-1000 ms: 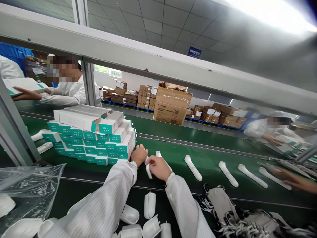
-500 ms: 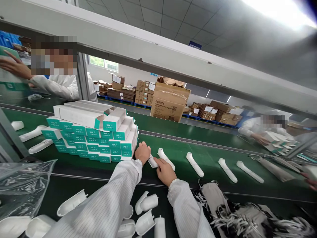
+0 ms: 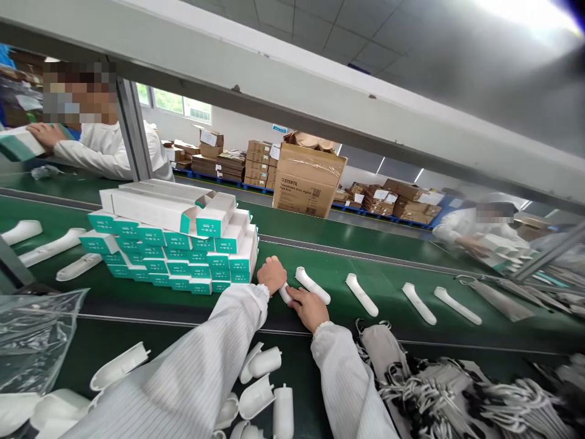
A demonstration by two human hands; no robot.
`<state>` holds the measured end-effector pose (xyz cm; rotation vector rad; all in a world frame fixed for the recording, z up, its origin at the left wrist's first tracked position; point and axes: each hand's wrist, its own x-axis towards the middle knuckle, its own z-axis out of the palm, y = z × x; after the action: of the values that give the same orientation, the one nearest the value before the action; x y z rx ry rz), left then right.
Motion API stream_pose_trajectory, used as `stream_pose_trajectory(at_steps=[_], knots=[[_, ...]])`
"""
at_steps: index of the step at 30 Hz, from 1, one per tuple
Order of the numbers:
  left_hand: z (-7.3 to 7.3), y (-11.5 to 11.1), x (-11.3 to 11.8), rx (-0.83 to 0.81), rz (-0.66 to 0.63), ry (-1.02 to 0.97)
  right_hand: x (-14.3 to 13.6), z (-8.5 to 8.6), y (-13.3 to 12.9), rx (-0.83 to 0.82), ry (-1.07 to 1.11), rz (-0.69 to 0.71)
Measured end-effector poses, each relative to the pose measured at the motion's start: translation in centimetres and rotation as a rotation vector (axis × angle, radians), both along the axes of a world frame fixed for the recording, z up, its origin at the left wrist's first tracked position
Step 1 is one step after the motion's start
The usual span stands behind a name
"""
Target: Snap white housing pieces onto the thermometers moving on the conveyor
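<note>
On the green belt, a white handheld thermometer (image 3: 285, 294) lies between my two hands, mostly covered by them. My left hand (image 3: 273, 274) is closed around its upper end, beside the box stack. The fingers of my right hand (image 3: 311, 309) are closed on its lower end. Just behind my right hand rests another white thermometer (image 3: 313, 285), bent at the head. More of them, such as this white thermometer (image 3: 361, 295), lie spaced out to the right. Left of my hands stands a stack of white and teal boxes (image 3: 183, 244), with one open-ended box on top.
Loose white plastic covers (image 3: 256, 396) lie near me, below my forearms. Grey pouches with cords (image 3: 425, 384) are heaped at the lower right. A clear plastic bag (image 3: 36, 341) is at left. A metal beam (image 3: 292, 91) crosses above. Co-workers handle boxes at far left and far right.
My hands stay together on the thermometer, its exposed part now smaller. The view has shifted slightly. At far left, a co-worker's hand has lowered a white and teal box.
</note>
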<state>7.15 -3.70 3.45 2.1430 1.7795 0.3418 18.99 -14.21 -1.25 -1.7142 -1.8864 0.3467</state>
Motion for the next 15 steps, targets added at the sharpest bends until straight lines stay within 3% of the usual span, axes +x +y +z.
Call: stream_pose_trajectory(at_steps=[4, 7, 9, 12, 13, 15], knots=[[1.2, -2.9, -0.8, -0.003, -0.095, 0.01, 0.1, -0.3, -0.6, 0.095, 0.005, 0.035], [3.4, -6.0, -2.9, 0.072, -0.336, -0.037, 0.2, -0.5, -1.0, 0.197, 0.01, -0.021], [6.3, -8.1, -4.9, 0.037, -0.601, -0.131, 0.3, -0.6, -1.2, 0.266, 0.008, -0.033], [12.1, -10.6, -8.5, -0.024, -1.031, -0.332, 0.4, -0.3, -1.7, 0.346, -0.011, -0.067], [13.9, -10.9, -9.7, -0.009, -1.101, -0.39, 0.5, -0.2, -1.9, 0.362, -0.016, -0.087], [16.4, -11.0, -11.9, 0.055, -1.035, -0.504, 0.6, 0.1, -2.2, 0.373, -0.018, -0.117]])
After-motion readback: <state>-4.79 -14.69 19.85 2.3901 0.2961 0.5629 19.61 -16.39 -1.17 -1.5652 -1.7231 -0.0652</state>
